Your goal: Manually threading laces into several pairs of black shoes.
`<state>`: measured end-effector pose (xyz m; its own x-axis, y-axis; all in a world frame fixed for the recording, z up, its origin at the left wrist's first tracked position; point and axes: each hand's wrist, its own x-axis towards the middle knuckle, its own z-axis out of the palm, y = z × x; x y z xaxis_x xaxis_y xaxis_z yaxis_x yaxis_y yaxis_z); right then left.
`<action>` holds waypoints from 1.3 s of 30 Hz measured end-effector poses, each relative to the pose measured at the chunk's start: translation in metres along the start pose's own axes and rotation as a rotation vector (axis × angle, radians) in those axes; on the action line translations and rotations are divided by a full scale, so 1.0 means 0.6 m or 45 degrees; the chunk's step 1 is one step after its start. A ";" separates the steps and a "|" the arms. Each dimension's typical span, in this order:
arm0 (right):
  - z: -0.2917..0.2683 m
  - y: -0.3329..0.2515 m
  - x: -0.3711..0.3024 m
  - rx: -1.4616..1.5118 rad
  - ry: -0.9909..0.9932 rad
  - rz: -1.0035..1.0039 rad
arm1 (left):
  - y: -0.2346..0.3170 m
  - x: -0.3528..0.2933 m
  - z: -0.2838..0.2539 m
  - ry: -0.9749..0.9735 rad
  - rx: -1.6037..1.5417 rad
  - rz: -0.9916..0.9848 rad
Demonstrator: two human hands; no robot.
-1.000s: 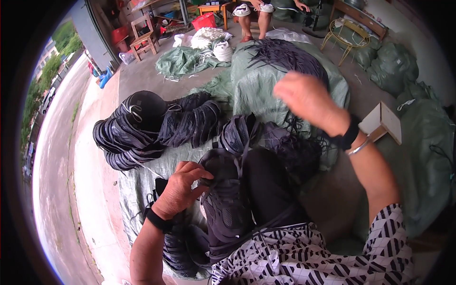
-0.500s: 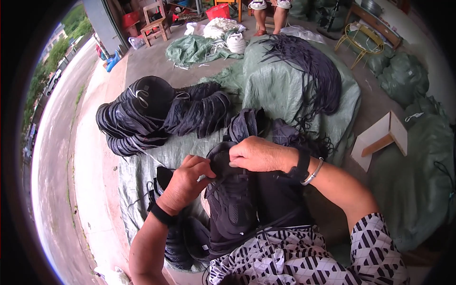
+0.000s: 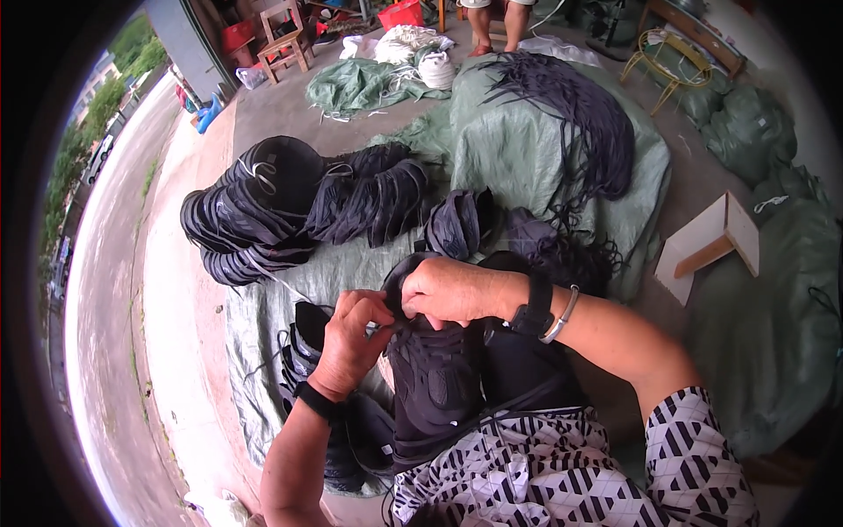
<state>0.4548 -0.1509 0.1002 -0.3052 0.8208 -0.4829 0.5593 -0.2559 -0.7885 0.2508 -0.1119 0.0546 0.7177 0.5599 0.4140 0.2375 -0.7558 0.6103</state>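
A black shoe upper [image 3: 439,378] with laces across its front lies on my lap, toe toward me. My left hand [image 3: 349,342] pinches the left edge of its opening between thumb and fingers. Curled over the collar and tongue area, my right hand [image 3: 461,292] has its fingertips pressed together close to the left ones. Whatever thin piece the right fingers hold is hidden behind them. Black bands circle both wrists, and a silver bangle [image 3: 562,314] sits on the right one.
Stacked black shoe uppers [image 3: 250,206] lie ahead on a green sheet [image 3: 263,338]; more sit by my left knee. Dark laces [image 3: 588,123] drape over a covered heap. A cardboard piece [image 3: 716,237] and green sacks [image 3: 751,132] stand right. Another person's legs [image 3: 496,26] show at the back.
My right hand has shifted left and turned farther over the shoe opening, closer to my left hand. The left hand stays at the edge. The view has shifted slightly.
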 end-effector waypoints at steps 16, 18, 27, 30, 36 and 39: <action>-0.098 0.081 -0.013 0.902 0.548 -0.350 | 0.035 0.010 -0.018 -0.093 0.028 0.049; -0.089 0.080 -0.026 0.916 0.536 -0.262 | 0.048 0.017 -0.011 -0.094 0.143 -0.017; -0.058 0.093 -0.022 1.740 0.324 -0.308 | 0.041 0.033 -0.032 -0.405 0.058 0.049; -0.137 0.125 -0.056 1.766 0.532 -0.254 | 0.048 0.031 -0.051 -0.489 -0.034 -0.098; -0.433 0.217 -0.333 1.542 1.236 -0.661 | 0.021 0.053 -0.053 -0.464 -0.128 -0.046; -0.471 0.156 -0.478 1.270 1.237 -0.730 | 0.047 0.092 -0.032 -0.376 -0.103 -0.127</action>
<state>0.8126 -0.2658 0.2723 0.5442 0.8341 0.0904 -0.3161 0.3037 -0.8988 0.2843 -0.0960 0.1077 0.8553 0.4982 0.1423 0.2722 -0.6659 0.6946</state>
